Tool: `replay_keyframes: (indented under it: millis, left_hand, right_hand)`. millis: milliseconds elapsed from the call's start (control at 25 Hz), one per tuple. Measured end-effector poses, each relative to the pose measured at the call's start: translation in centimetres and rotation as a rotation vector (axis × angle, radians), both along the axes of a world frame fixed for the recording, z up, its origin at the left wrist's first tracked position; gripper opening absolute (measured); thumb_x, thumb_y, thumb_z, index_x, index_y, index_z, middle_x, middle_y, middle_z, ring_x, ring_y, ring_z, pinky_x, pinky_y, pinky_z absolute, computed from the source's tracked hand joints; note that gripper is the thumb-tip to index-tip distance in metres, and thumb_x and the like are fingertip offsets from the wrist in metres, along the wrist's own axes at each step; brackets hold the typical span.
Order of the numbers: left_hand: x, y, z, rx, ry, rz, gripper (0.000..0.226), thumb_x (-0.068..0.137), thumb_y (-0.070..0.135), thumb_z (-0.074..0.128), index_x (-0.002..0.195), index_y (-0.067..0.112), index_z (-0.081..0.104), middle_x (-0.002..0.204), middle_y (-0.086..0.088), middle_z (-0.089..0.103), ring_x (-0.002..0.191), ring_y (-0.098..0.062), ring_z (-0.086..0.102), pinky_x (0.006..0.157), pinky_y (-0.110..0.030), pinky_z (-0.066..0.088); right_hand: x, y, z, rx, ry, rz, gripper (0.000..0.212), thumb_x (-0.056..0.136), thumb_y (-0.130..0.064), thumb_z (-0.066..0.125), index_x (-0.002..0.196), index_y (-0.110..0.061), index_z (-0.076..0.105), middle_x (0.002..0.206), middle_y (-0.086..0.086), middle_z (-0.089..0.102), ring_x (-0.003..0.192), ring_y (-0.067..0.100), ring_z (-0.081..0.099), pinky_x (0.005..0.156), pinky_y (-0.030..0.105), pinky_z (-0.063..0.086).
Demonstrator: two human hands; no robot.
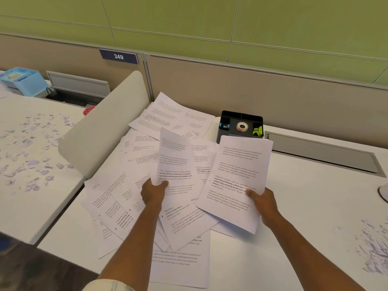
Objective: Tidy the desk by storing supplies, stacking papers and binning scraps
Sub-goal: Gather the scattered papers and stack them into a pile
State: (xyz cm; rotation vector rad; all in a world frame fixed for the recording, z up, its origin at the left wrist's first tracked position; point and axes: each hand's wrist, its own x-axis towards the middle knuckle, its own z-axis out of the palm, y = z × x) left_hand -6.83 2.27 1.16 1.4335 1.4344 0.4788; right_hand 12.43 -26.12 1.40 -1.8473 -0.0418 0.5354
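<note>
Several printed sheets (pixel 147 156) lie scattered and overlapping across the white desk (pixel 294 206). My left hand (pixel 153 193) pinches the bottom edge of one raised, curling sheet (pixel 175 156) above the pile. My right hand (pixel 263 203) grips a small bundle of sheets (pixel 237 181) by its lower right edge, held just above the desk. A black organiser (pixel 241 124) stands behind the bundle, holding a tape roll (pixel 242 126), blue clips and green clips. Paper scraps (pixel 371 248) lie at the desk's right edge.
A white curved divider (pixel 105 127) separates this desk from the left one, which is strewn with more scraps (pixel 33 152). A blue box (pixel 23 80) stands far left. A grey cable hatch (pixel 323 152) runs behind, below a beige partition with plate 249.
</note>
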Motion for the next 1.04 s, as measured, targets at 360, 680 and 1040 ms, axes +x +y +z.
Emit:
replay_keyframes:
  millis: [360,680,1040]
  left_hand:
    - [1.8,4.6,7.8,-0.026,-0.466,-0.29,0.034,0.08,0.02,0.083,0.111,0.019,0.071,0.104,0.001,0.078,0.094,-0.024,0.075,0.078,-0.042,0.062]
    - [2.8,6.3,13.7,-0.031,-0.622,-0.547,0.054,0.063,0.038,0.087,0.111,0.02,0.072,0.113,-0.006,0.075,0.101,-0.025,0.073,0.079,-0.04,0.06]
    - [2.6,7.1,13.4,-0.234,-0.722,-0.649,0.054,0.08,0.026,0.078,0.131,0.017,0.063,0.129,-0.013,0.067,0.115,-0.033,0.067,0.085,-0.049,0.057]
  right_hand:
    - [1.7,-1.2,1.5,0.04,-0.025,-0.092,0.031,0.089,-0.015,0.069,0.12,-0.009,0.064,0.11,0.015,0.071,0.094,0.038,0.069,0.089,0.057,0.055]
    - [3.0,-2.0,3.7,0.091,-0.116,-0.234,0.032,0.091,-0.02,0.068,0.12,-0.008,0.063,0.115,0.016,0.07,0.096,0.038,0.067,0.09,0.056,0.055]
    - [2.7,-3.1,4.3,0.192,-0.107,-0.319,0.031,0.089,-0.019,0.07,0.118,-0.011,0.062,0.114,0.014,0.07,0.096,0.035,0.067,0.09,0.052,0.055]
